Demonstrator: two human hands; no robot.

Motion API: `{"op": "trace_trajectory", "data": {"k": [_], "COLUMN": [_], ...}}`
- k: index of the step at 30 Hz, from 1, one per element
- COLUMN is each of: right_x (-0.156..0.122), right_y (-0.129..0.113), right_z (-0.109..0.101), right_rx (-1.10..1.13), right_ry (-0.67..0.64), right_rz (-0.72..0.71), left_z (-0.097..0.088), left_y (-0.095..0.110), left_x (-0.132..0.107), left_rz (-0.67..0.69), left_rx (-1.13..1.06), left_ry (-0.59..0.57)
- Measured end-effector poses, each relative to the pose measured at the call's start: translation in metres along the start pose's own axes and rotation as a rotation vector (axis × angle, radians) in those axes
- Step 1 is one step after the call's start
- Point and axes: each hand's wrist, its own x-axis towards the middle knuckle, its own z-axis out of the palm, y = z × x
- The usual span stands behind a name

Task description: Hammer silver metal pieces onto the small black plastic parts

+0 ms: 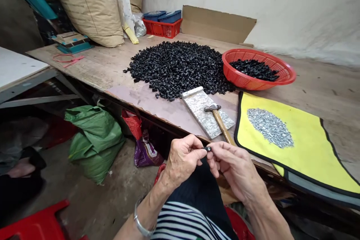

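Observation:
Above my lap, my left hand [184, 159] pinches a small black plastic clip [207, 149] between thumb and forefinger. A bright metallic spot shows at its near end. My right hand [239, 168] has its thumb and forefinger closed at the clip's right end; whether a tiny metal piece is also between them I cannot tell. Just beyond my hands, a hammer [221, 120] with a wooden handle lies across a worn, pale slab [197, 108]. Small silvery metal pieces [270, 127] lie heaped on a yellow cloth [306, 138] with black edging, right of the hammer.
A large heap of black plastic clips [180, 65] covers the table's middle. Beside it, a red basket [258, 82] holds more. Large sacks [87, 7] and a red crate [163, 28] stand behind. A green sack [92, 138] and red stool [36, 223] are on the floor, left.

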Motion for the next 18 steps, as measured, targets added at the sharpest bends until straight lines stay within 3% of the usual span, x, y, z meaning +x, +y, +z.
{"op": "trace_trajectory", "data": {"k": [5, 8, 11, 15, 18], "right_x": [-0.002, 0.003, 0.026, 0.071, 0.087], "right_y": [0.005, -0.007, -0.052, -0.14, -0.171], "right_z": [-0.007, -0.018, -0.037, -0.061, -0.071], "right_rx": [-0.252, -0.352, -0.463, -0.473, -0.491], "right_ry": [-0.042, -0.093, -0.034, 0.276, 0.411], "right_rz": [0.057, 0.116, 0.027, -0.281, -0.378], "left_z": [0.002, 0.003, 0.005, 0.006, 0.003], "left_y": [-0.004, -0.009, -0.01, -0.006, -0.006], "left_x": [-0.001, -0.002, -0.003, -0.003, -0.004], "left_rz": [-0.069, -0.117, -0.132, -0.15, -0.178], "left_rx": [0.056, 0.001, -0.09, -0.094, -0.072], "left_ry": [-0.061, -0.079, -0.051, -0.016, -0.012]}}
